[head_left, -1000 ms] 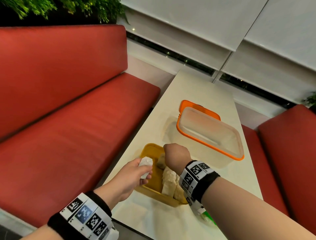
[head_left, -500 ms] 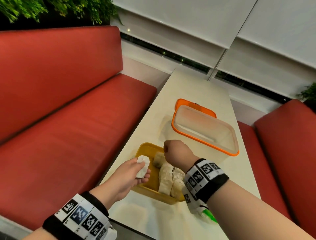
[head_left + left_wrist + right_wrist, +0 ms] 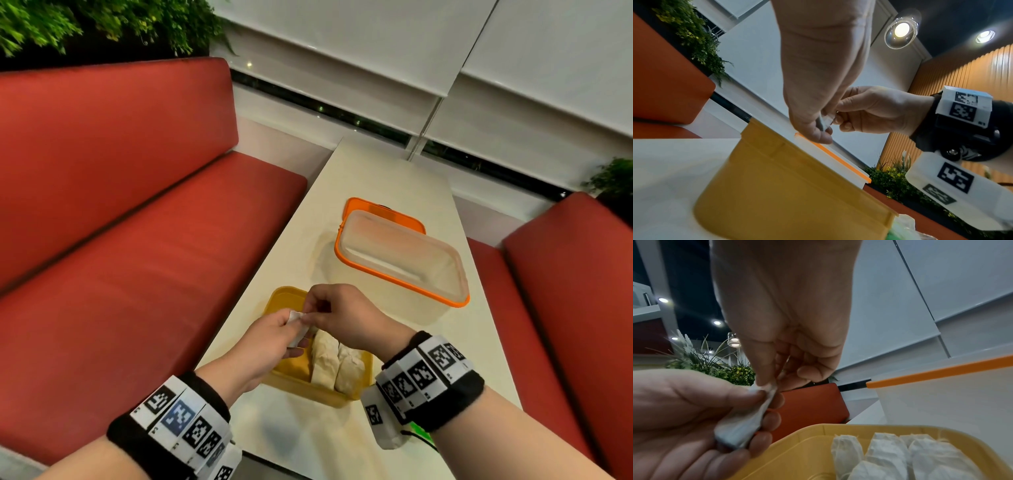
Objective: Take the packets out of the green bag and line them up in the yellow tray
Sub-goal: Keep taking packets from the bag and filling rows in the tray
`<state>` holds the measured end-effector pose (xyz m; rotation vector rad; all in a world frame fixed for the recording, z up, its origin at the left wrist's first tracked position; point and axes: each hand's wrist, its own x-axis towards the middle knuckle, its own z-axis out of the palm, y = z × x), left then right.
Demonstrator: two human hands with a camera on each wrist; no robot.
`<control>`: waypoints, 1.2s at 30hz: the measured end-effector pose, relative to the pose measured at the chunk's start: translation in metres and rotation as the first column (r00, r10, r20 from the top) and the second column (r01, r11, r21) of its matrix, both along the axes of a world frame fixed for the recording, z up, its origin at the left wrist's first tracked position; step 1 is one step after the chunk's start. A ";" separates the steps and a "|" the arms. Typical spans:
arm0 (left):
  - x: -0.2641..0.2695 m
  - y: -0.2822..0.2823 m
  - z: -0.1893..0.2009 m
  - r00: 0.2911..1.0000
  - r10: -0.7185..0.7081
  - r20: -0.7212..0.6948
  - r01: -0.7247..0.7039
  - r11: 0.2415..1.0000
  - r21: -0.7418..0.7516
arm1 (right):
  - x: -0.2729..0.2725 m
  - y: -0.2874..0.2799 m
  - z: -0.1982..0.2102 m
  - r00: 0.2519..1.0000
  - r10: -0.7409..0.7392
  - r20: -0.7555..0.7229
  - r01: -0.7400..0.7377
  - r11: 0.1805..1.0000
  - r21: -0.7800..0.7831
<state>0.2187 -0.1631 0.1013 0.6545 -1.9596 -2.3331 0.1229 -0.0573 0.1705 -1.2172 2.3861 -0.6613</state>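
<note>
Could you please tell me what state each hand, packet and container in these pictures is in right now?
left hand: holds a white packet above the tray.
right hand: pinches that packet's top edge.
yellow tray: open, on the table, with packets lined up along its right side.
clear box: open, orange-rimmed, apparently empty.
green bag: mostly hidden behind the right wrist.

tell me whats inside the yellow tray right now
Several pale packets lie side by side in the yellow tray, toward its right side; the left part shows bare floor. Both hands, left hand and right hand, cover the middle, so the count is unclear.
</note>
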 end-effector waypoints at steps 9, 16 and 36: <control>0.008 -0.012 -0.010 0.996 0.090 0.006 -0.088 0.982 -0.168 | -0.016 -0.007 -0.007 0.981 -0.062 -0.183 0.076 0.995 0.070; 0.015 -0.018 -0.014 0.997 0.074 0.035 -0.068 0.988 -0.137 | -0.034 -0.019 -0.039 0.976 -0.097 -0.192 0.148 0.952 0.269; 0.022 -0.009 -0.011 0.997 0.062 0.044 -0.057 0.992 -0.114 | -0.017 -0.032 -0.044 0.921 0.080 -0.381 0.142 0.842 0.520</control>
